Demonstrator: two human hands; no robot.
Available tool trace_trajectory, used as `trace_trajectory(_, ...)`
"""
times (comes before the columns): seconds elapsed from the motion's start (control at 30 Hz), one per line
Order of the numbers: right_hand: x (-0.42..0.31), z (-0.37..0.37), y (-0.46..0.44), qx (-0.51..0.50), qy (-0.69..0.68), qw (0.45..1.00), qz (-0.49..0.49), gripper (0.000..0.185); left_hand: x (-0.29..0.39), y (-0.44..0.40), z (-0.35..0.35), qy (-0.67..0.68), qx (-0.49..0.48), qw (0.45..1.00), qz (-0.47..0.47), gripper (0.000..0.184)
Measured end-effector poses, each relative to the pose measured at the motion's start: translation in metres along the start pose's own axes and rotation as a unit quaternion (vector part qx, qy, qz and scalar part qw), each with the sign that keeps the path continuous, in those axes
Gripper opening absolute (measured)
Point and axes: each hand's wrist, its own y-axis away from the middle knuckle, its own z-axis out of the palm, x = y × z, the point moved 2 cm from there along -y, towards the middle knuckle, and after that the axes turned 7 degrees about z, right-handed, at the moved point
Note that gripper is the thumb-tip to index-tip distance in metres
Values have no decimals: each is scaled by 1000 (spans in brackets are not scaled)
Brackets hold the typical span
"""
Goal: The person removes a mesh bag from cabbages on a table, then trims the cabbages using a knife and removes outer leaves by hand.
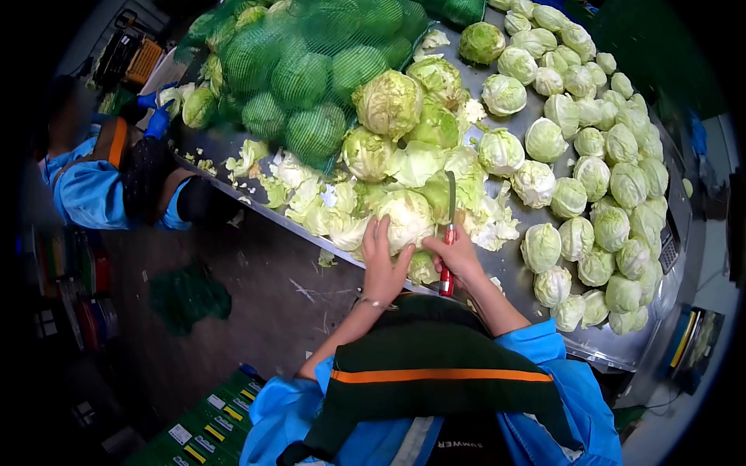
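Cabbage head [407, 216] is positioned at the worktop's [522, 273] near edge. Its side is touched by the left hand [384, 259], fingers extended, unclenched. The red-handled knife [451, 231] is grasped in the right hand [458, 258]. Loose leaves [315, 203] are scattered alongside; pale cabbages [592, 179] are grouped rightward; netted cabbages [301, 80] are piled beyond.

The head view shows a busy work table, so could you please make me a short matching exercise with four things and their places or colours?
1. Knife
2. Mesh sack
3. Co-worker's gloves
4. Left hand

A. Blue
B. Against a pale cabbage
C. Green
D. Held in the right hand

Pairs: 1-D, 2-C, 3-A, 4-B
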Motion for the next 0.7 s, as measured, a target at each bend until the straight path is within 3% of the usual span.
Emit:
trace_trajectory(0.1,15,-4,-4,2,9,1000,-4,54,-15,-23,2,-25,-34,997,65,55)
trace_trajectory(0.17,26,-13,-4,38,39,998,-39,54,-30,-43,-5,36,-41,998,17,53)
trace_trajectory(0.2,20,-13,5,26,62,997,-28,58,-35,-53,-12,80,-60,995,-7,66)
trace_trajectory(0.3,24,-25,12,79,160,956,-231,60,-13,-52,-9,30,-73,996,-47,87)
trace_trajectory(0.33,10,-24,22,81,177,955,-223,55,-8,-46,0,-9,-48,998,-41,103)
trace_trajectory(0.43,-41,-15,34,86,397,817,-410,44,-16,-51,12,8,24,1000,-6,104)
trace_trajectory(0.53,-70,-8,31,53,504,781,-364,39,-12,-57,-2,0,-3,1000,12,106)
trace_trajectory(0.67,-78,7,11,22,656,695,-293,42,-15,-51,2,-24,-17,999,31,104)
trace_trajectory(0.7,-81,8,3,48,648,713,-264,42,-16,-50,4,-33,-22,998,45,104)
